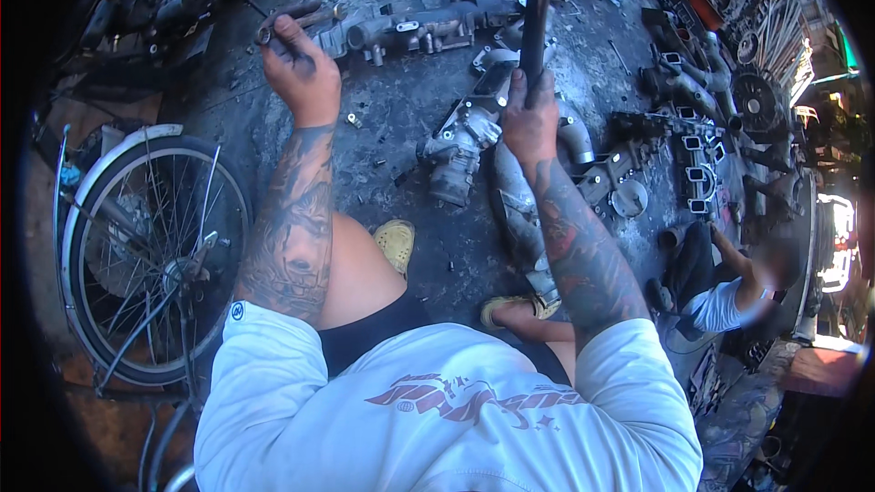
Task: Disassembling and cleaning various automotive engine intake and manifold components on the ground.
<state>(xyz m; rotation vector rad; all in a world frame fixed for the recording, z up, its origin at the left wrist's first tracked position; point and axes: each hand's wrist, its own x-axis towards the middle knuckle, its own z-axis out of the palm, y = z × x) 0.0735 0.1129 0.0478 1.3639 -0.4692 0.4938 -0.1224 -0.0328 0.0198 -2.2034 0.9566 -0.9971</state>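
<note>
We note the left hand point(299, 68) closed on a small dark tool point(284, 23) beside the long manifold casting point(401, 29), while the right hand point(530, 118) grips an upright dark bar point(536, 18) over the throttle-body assembly point(460, 150) on the floor point(401, 109), seemingly for leverage

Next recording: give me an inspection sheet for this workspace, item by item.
Surface: dark, grimy concrete floor, scattered with small bolts and debris.
Job's things: left hand grips a dark tool beside a grey metal manifold; right hand holds an upright dark bar over a grey engine part.
Clutter: many engine castings lie to the right.
Hands: both closed around their tools.
Cables: nothing seen.
Surroundings: bicycle wheel at left; another person's sleeve at right; yellow sandals on the person's feet.
</note>
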